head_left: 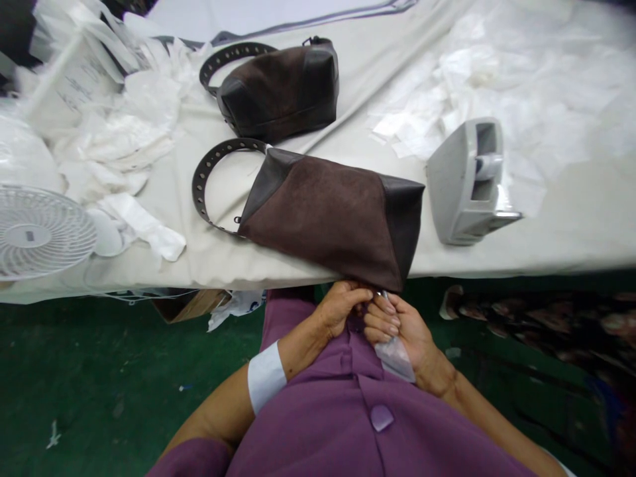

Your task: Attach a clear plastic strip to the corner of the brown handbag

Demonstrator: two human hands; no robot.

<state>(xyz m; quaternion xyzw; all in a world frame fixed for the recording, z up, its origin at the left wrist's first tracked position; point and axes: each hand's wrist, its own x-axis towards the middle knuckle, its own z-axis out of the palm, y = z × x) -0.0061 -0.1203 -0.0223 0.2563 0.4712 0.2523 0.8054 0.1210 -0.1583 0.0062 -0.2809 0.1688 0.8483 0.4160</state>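
Note:
A dark brown bag [328, 212] with black leather corners and a studded strap lies at the table's front edge. My left hand [342, 305] is closed at the bag's near lower edge, thumb and fingers pinched together; what it grips is too small to tell. Close on its right, my right hand [400, 331] is curled, with a small clear plastic bag [396, 358] held in its fingers and hanging below the palm. Something small and shiny shows between the two hands, under the bag's corner. Behind lies a second brown and black bag [283, 93].
A grey tape dispenser [467, 185] stands right of the bag. White paper and wrapping [462, 86] cover the back right, with more wrapping [114, 132] at left. A white fan [44, 233] sits at the left edge. Patterned cloth [556, 315] shows below the table, right.

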